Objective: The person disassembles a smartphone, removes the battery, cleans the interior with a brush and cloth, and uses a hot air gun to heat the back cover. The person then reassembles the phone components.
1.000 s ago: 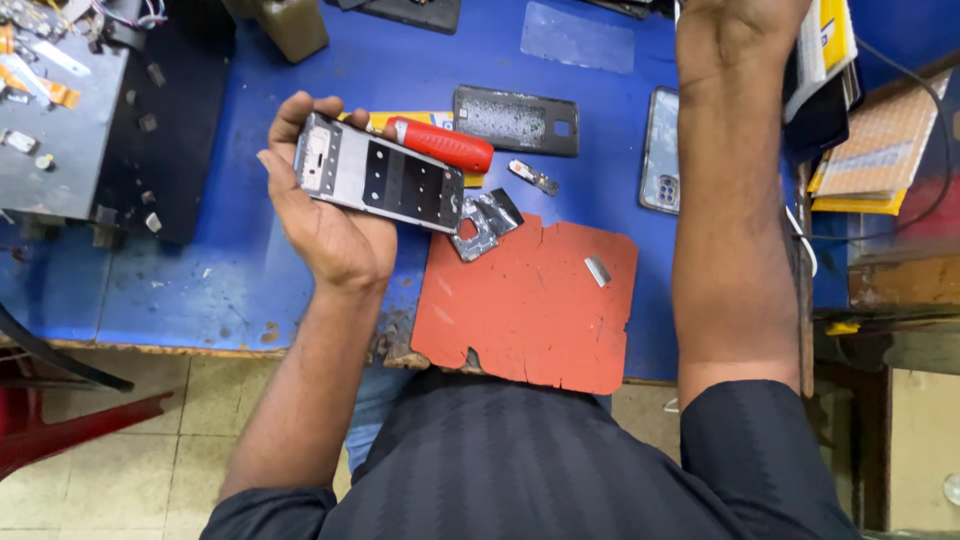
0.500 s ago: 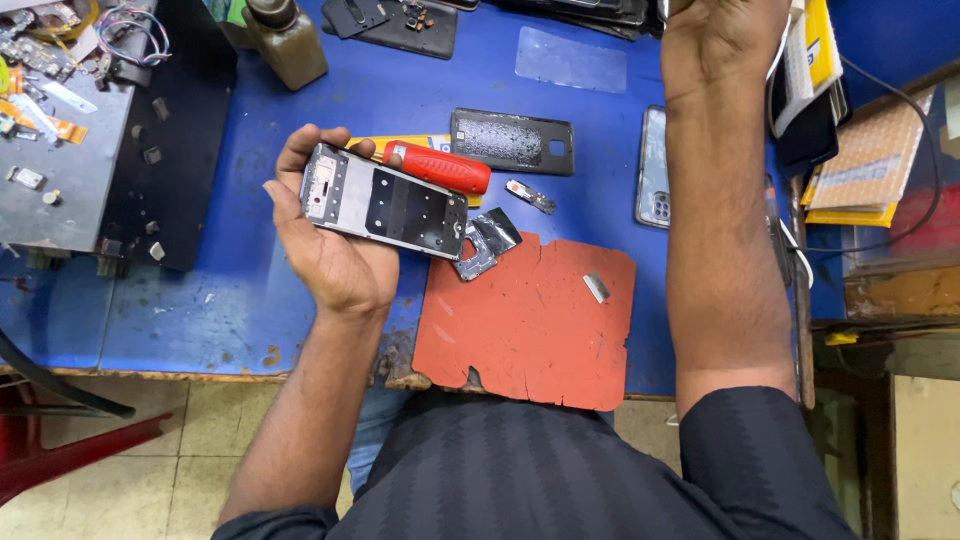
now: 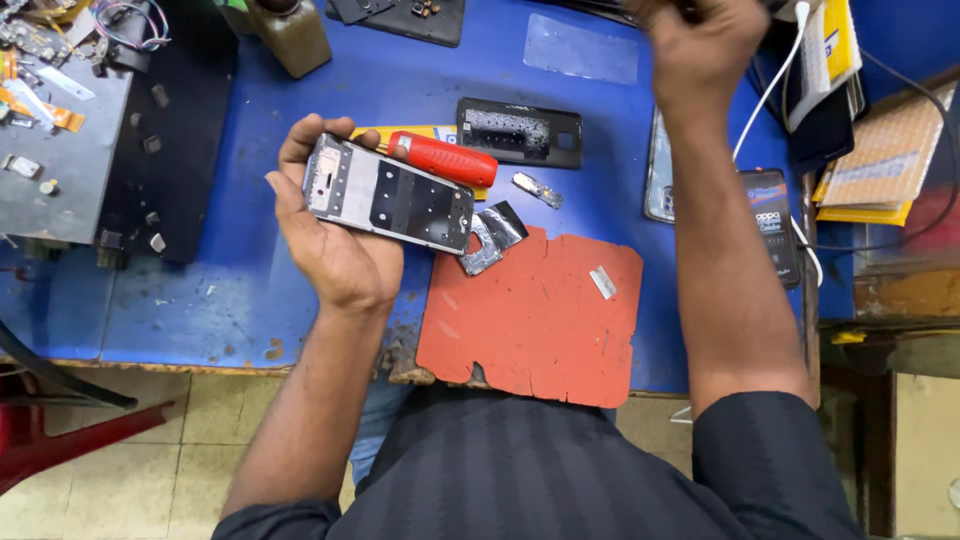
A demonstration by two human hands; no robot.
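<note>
Right hand [image 3: 700, 40] now nearer, left hand [image 3: 330, 240] gripping phone frame [image 3: 390, 195].

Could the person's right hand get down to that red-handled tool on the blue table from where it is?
Probably yes. The right hand is raised at the far edge of the table, and nothing lies across the way to the red-handled tool. The left hand holding the opened phone sits close beside it, though.

The right hand [image 3: 705, 40] has pulled back from the far edge of the blue worktop [image 3: 250, 230], now a raised, closed fist.
</note>
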